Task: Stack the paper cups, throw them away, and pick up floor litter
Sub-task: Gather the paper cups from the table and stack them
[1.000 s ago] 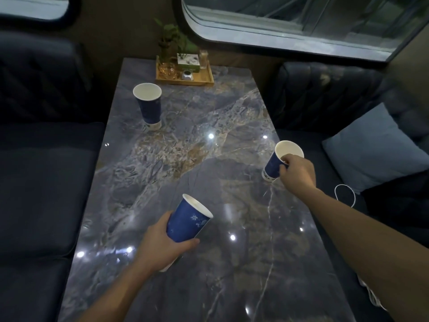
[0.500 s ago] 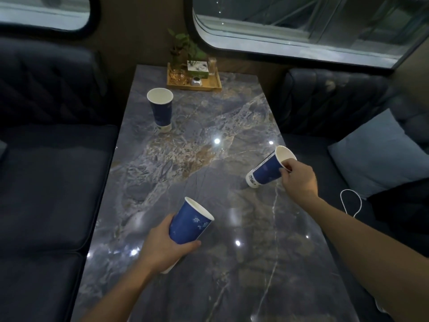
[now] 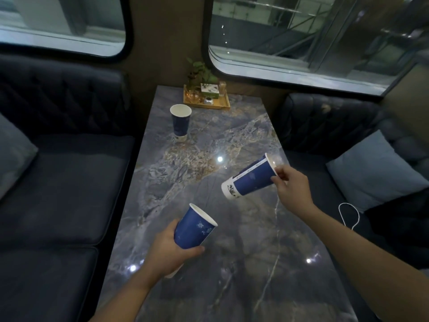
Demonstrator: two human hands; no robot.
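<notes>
Three blue paper cups are in view over a marble table (image 3: pixel 232 287). My left hand (image 3: pixel 169 249) grips one cup (image 3: pixel 193 230) by its lower body, tilted with the mouth up and to the right. My right hand (image 3: pixel 293 188) pinches the rim of a second cup (image 3: pixel 250 178), held almost on its side above the table, its white base pointing left toward the first cup. The two held cups are apart. A third cup (image 3: pixel 180 123) stands upright at the far left of the table.
A wooden tray (image 3: pixel 222 105) with a small plant and little items sits at the table's far end under the windows. Dark sofas flank the table. A light blue cushion (image 3: pixel 371 170) and a white cord (image 3: pixel 348 214) lie on the right sofa.
My right hand has lifted its cup off the table, tipped it on its side and carried it left toward the cup in my left hand. The left hand has hardly moved.
</notes>
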